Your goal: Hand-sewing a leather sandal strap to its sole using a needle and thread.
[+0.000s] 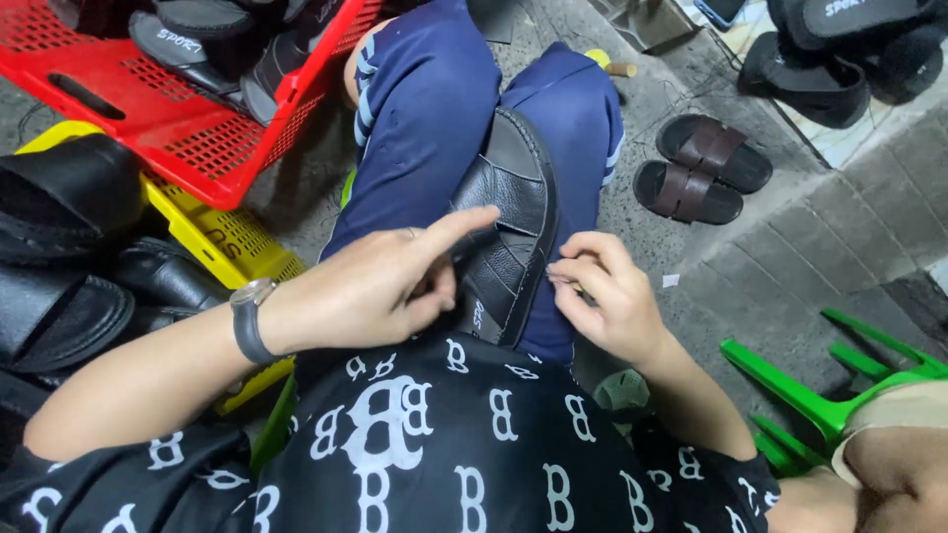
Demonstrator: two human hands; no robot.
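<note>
Left hand [380,281] rests on near end of black leather slip-on sandal [509,222], index finger stretched across upper, other fingers curled loosely. Right hand [602,291] pinched together at sandal's right edge; what it pinches unclear. Sandal lies on lap between both hands, long axis running away from body. Farther right on floor: brown strapped sandal pair [701,168].

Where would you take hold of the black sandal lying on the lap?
Probably by the black sandal's far rounded end, coming from above. That end lies bare on the knees, while the left hand and right hand crowd the near end and both edges.
</note>
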